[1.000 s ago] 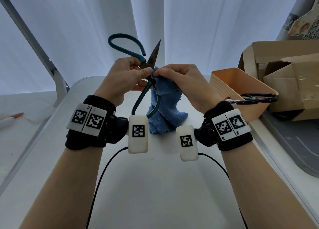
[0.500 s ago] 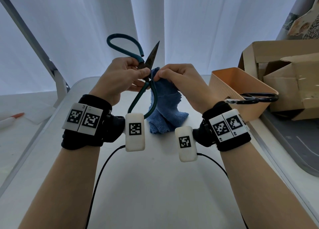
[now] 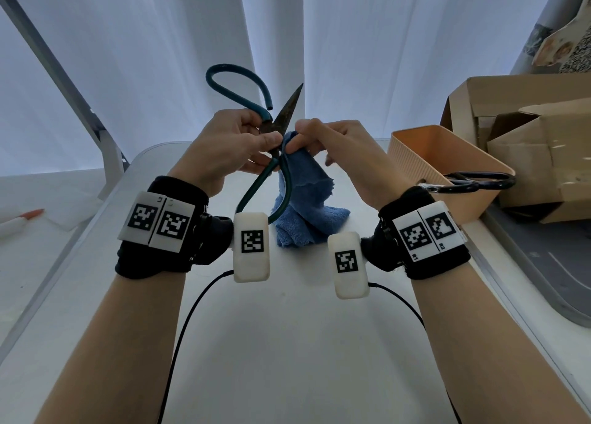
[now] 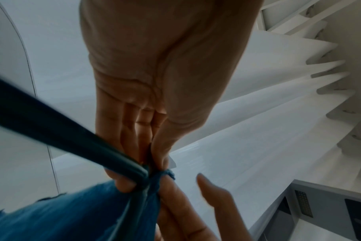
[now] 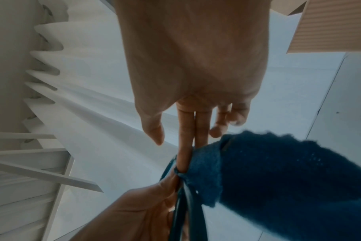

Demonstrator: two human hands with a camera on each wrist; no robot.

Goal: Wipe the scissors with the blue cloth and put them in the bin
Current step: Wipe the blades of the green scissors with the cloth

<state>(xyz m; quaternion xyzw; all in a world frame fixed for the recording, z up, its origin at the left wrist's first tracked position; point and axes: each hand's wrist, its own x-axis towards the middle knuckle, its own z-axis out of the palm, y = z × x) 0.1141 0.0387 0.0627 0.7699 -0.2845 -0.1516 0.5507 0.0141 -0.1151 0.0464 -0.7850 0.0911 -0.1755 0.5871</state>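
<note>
I hold teal-handled scissors up over the table, the rusty blade pointing up. My left hand grips them at the pivot, thumb in front; the grip also shows in the left wrist view, with fingers on the teal handle. My right hand presses the blue cloth against the scissors with straight index and middle fingers. Its thumb stands apart from the cloth. The cloth hangs down to the table. An orange bin stands to the right.
A black pair of scissors lies across the bin's near rim. Open cardboard boxes stand behind it, and a grey tray lies at the right edge. An orange-capped pen lies far left. White table runs below my arms.
The blade tip has dipped slightly to the right. My right fingertips have slid a little down the blade toward the pivot. Both wrists have barely shifted.
</note>
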